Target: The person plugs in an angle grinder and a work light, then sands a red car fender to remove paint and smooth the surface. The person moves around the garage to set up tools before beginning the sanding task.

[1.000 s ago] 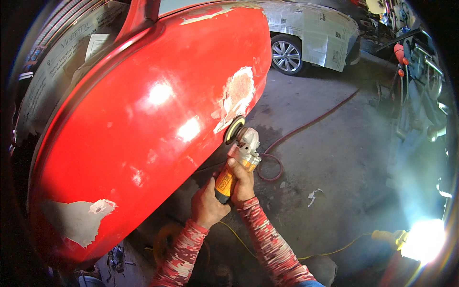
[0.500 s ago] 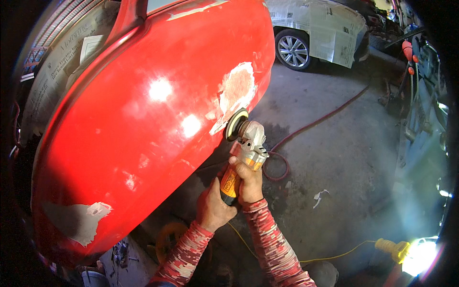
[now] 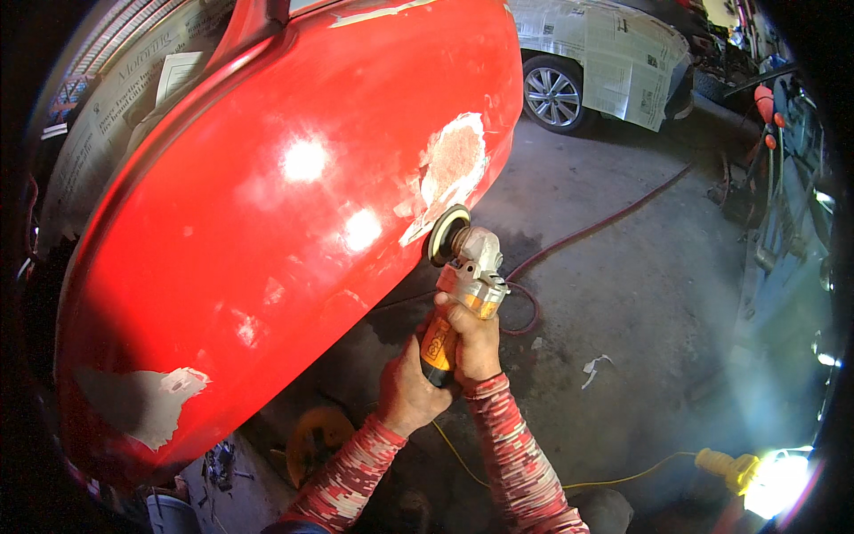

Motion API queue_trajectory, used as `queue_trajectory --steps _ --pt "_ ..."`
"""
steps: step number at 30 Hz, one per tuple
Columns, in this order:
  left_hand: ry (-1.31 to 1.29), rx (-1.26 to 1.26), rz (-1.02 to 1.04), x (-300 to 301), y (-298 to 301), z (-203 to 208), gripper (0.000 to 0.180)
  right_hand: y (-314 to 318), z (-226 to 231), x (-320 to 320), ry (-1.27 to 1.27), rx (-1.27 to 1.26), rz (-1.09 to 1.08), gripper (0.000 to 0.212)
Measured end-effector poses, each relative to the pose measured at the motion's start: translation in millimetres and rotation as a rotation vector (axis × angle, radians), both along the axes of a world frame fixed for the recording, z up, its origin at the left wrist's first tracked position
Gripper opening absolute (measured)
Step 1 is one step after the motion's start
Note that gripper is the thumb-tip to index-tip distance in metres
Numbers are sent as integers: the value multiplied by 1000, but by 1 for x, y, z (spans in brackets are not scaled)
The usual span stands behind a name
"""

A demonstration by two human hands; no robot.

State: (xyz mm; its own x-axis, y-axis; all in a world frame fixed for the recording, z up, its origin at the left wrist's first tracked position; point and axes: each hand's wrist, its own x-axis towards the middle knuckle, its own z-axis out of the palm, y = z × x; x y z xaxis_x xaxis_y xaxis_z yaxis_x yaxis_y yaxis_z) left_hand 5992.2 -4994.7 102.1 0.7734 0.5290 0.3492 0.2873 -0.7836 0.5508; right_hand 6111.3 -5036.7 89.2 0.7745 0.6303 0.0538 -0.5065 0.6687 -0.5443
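Observation:
Both my hands grip a yellow and silver angle grinder [image 3: 439,343] fitted with a round sanding disc [image 3: 447,235]. My right hand [image 3: 476,343] wraps the body just behind the metal head, its thumb across the top. My left hand [image 3: 409,392] closes round the rear of the handle. At the lower edge of a red car door panel [image 3: 267,231], the disc sits beside a sanded patch [image 3: 455,160] with ragged pale borders; whether it touches is unclear. Another bare grey patch [image 3: 156,409] shows at the panel's lower left.
A red hose [image 3: 605,218] loops over the concrete floor [image 3: 658,294] to the right. A bright work lamp [image 3: 774,481] with a yellow cord glows at lower right. Behind stands a car with newspaper masking [image 3: 623,67] above its wheel [image 3: 552,93]. A white bucket [image 3: 171,514] is at lower left.
In the picture, the grinder and both hands have shifted slightly right and down. The panel and background also shift a little right. My grip is the same.

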Motion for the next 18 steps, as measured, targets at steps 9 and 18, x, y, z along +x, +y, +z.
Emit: queue_trajectory --steps 9,18 --pt "15 -26 -10 -1 1 1 81 4 -6 1 8 21 31 24" --pt "115 -12 17 -1 2 8 83 5 -7 3 32 32 57 24"
